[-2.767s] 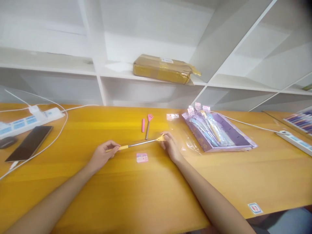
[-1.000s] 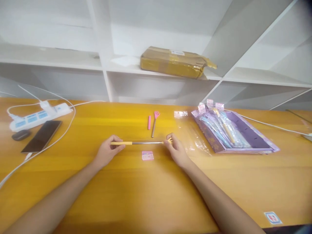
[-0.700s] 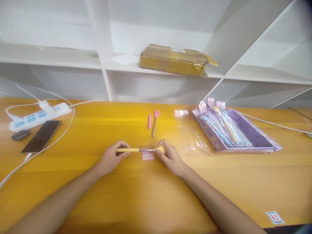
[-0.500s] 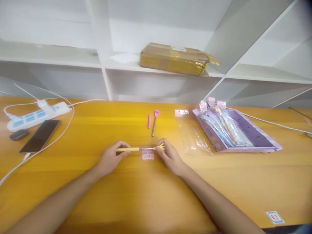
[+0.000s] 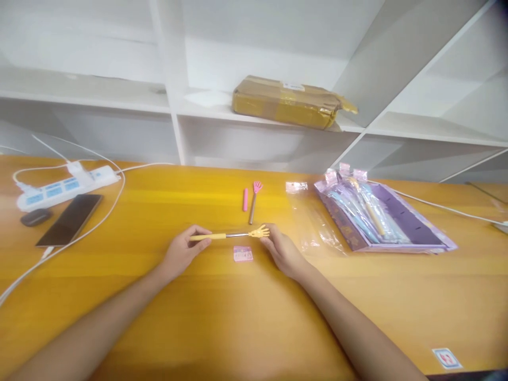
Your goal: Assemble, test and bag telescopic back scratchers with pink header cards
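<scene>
A yellow back scratcher (image 5: pixel 237 235) with a metal rod and a hand-shaped head lies level between my hands, just above the table. My left hand (image 5: pixel 184 250) is closed on its yellow handle, thumb and fingers pinching it. At the other end my right hand (image 5: pixel 282 250) has thumb and fingers at the tips of the scratcher's head. Below the rod a small pink card (image 5: pixel 243 254) lies on the table. Farther back are a pink back scratcher head on its metal rod (image 5: pixel 254 202) and, apart from it, a pink handle tube (image 5: pixel 245 200).
At the right stands a purple tray (image 5: pixel 420 217) with wrapped back scratchers (image 5: pixel 363 206); clear plastic wrappers (image 5: pixel 313 227) lie beside it. To the left are a power strip (image 5: pixel 67 188), a phone (image 5: pixel 69 220) and white cables. A taped carton (image 5: pixel 288 101) sits on the shelf.
My right hand has slid a little outward, so the yellow head now shows more fully. The scratcher has risen slightly away from the pink card. The camera view has shifted a little.
</scene>
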{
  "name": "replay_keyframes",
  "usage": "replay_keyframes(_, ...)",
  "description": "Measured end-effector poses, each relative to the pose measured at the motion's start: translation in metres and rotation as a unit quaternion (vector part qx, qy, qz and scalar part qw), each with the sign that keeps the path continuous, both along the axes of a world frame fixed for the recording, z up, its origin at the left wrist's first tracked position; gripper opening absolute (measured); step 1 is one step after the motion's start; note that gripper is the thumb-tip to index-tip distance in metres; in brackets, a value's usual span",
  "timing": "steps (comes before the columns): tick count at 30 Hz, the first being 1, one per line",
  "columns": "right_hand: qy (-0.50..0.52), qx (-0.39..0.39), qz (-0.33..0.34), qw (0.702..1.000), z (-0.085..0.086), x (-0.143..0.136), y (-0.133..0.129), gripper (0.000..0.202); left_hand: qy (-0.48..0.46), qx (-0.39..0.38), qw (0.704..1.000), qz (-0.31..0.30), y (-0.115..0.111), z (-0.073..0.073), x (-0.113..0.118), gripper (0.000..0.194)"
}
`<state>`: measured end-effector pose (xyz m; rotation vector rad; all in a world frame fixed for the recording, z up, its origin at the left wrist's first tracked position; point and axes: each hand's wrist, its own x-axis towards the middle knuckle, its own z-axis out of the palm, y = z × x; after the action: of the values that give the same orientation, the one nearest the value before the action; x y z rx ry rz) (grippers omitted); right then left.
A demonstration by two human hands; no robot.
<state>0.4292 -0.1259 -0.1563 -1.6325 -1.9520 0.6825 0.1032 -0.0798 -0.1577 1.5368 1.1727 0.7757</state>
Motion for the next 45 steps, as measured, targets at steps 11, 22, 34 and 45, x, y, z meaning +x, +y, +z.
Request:
replay_keyframes(11, -0.198, -0.034, 0.015, 0.979, 0.016, -0.004, -0.005, 0.034, 0.015, 0.012, 1.0, -0.011, -0.001, 0.002, 0.001, 0.033)
replay_keyframes(22, -0.28, -0.055, 0.047, 0.957, 0.016, -0.005, -0.005, 0.026, 0.065, 0.044, 0.995, -0.065, -0.005, 0.007, 0.002, 0.031)
replay_keyframes(34, -0.392, 0.001, 0.008, 0.92, 0.008, -0.015, -0.015, 0.028, 0.066, 0.003, 0.994, -0.09, -0.015, 0.009, 0.005, 0.028)
replay_keyframes(45, -0.352, 0.04, -0.013, 0.935, -0.006, -0.023, -0.026, 0.03, 0.017, -0.013, 0.998, -0.06, -0.022, -0.001, 0.006, 0.031)
